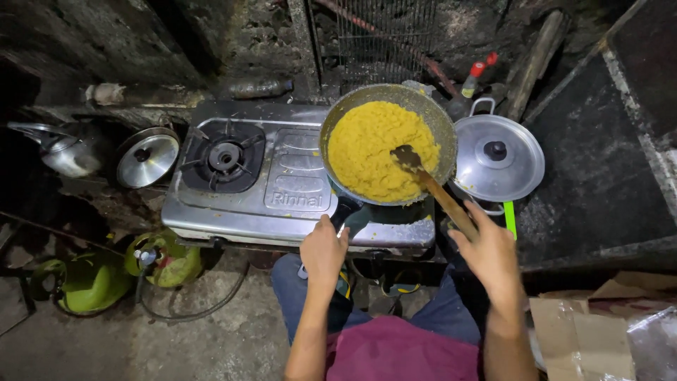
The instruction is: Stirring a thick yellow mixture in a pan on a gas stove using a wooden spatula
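Yellow crumbly food (367, 152) filled a round pan (430, 113) that sat on the right burner of a steel two-burner stove (282, 204). It looked evenly coloured and well mixed, so the stirring seemed far along. The left hand (323, 250) was closed around the pan's dark handle at the stove's front edge. The right hand (490, 254) gripped a wooden spatula (430, 185), its blade resting in the food. The left burner (224, 156) stood bare. A lidded pot (515, 176) sat just beside the stove's right edge.
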